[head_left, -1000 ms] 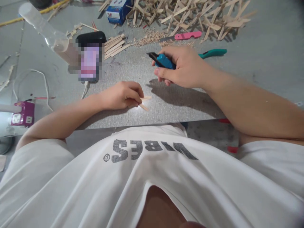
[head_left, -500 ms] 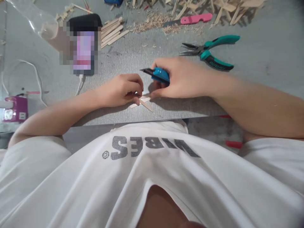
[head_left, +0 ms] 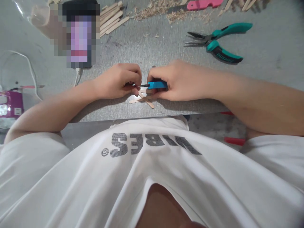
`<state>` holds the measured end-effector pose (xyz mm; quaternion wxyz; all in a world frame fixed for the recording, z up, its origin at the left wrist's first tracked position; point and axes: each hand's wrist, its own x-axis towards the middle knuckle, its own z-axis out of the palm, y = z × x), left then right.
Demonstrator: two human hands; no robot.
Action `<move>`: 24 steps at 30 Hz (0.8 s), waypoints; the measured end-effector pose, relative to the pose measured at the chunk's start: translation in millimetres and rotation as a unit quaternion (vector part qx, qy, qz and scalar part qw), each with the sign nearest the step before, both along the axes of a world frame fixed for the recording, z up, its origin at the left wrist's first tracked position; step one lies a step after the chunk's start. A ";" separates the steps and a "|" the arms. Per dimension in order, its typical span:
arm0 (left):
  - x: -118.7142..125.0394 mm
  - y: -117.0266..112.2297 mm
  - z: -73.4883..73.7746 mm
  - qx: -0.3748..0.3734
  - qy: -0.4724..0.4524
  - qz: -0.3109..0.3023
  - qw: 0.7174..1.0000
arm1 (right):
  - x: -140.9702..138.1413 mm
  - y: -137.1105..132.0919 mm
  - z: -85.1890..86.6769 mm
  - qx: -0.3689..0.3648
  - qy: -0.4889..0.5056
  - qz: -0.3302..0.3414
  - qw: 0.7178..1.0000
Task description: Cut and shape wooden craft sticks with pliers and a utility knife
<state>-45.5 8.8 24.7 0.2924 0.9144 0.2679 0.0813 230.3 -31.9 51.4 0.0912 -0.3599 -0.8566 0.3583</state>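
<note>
My right hand is wrapped round a blue utility knife, whose thin dark blade points left and reaches the fingertips of my left hand. Pinched closed, the left fingers grip the upper end of a craft stick that slants down to the right. Other pale craft sticks cross it close to the table's front edge, their far ends running under the right thumb. Whether the blade touches wood cannot be made out, as the fingers cover that spot.
Open teal-handled pliers lie at the right. Behind are a pink-handled tool, wood shavings and a stack of craft sticks. A phone with a blurred screen and its white cable occupy the left.
The knife has turned down from above the sticks, its blade now at my left fingertips. The crossed sticks have shifted slightly. The view has tilted, so the tabletop items appear higher.
</note>
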 end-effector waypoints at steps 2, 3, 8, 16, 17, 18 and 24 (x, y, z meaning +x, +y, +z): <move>0.0 1.2 -2.2 0.008 -0.008 -0.014 1.000 | -0.5 -1.2 1.7 -0.007 -0.004 0.008 1.000; 0.2 1.7 -2.6 0.013 -0.013 -0.020 1.000 | -0.7 -1.7 2.8 -0.010 -0.007 0.009 1.000; 3.5 -9.0 13.6 0.048 0.044 0.043 0.997 | 2.4 2.5 6.3 -0.005 -0.019 -0.004 1.000; 16.8 -58.4 51.7 0.088 0.226 0.109 0.964 | 7.5 23.8 -31.7 0.110 0.073 -0.083 0.988; 17.2 -60.6 50.9 0.093 0.232 0.094 0.964 | 6.4 24.3 -35.9 0.110 0.078 -0.086 0.987; 17.3 -61.5 49.4 0.098 0.237 0.081 0.963 | 5.1 24.4 -39.1 0.108 0.078 -0.088 0.987; 17.6 -57.1 44.5 0.089 0.233 0.059 0.967 | 5.6 26.1 -46.8 0.126 0.085 -0.101 0.983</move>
